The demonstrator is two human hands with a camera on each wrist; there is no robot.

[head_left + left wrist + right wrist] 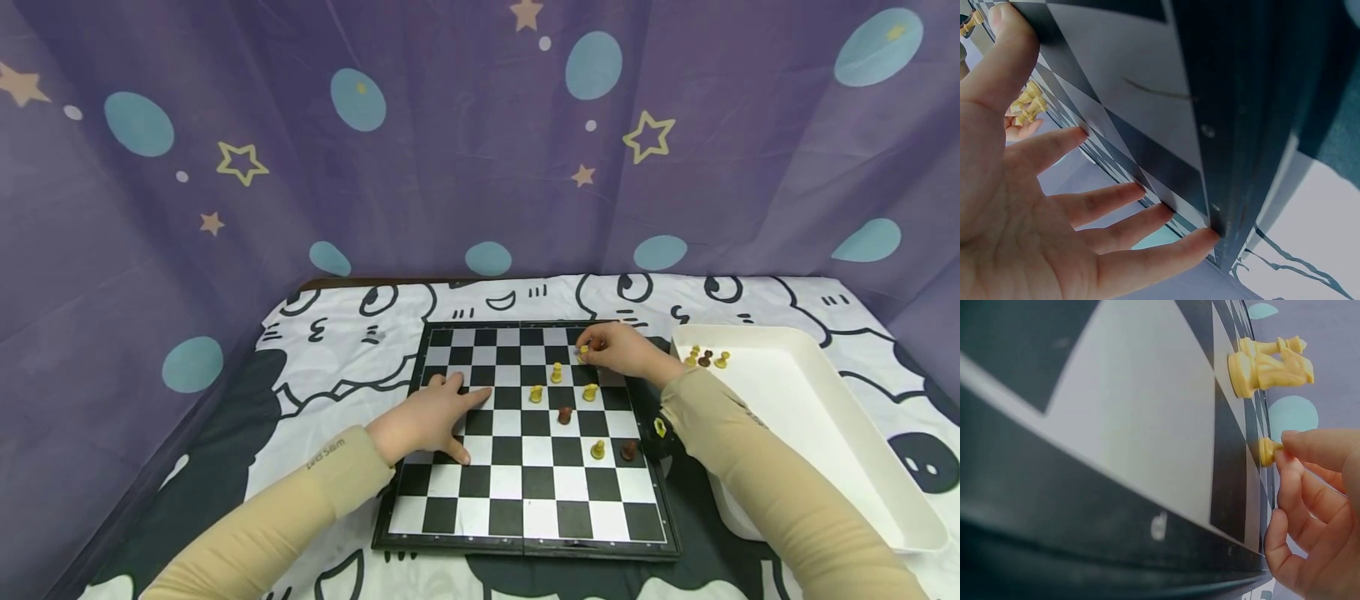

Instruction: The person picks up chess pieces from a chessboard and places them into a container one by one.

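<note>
A black-and-white chessboard [506, 482] lies in front of me. My left hand [429, 417] spreads its fingers over the board's left side, fingertips touching the surface and holding no piece. At the far right corner, my right hand [621, 350] pinches a small yellow chess piece [1267, 452] between thumb and fingers. The piece's base is at the board; its top is hidden by the fingers. Nearby stand a yellow knight [1272, 372] and another yellow piece [557, 372]. More yellow pieces [536, 393] and two dark brown pieces [565, 415] stand on the board's right half.
A white tray [926, 533] sits right of the board, partly under my right forearm. Several yellow and brown pieces [722, 360] are at its far end. A patterned cloth [345, 333] covers the table, and a purple curtain [450, 183] hangs behind.
</note>
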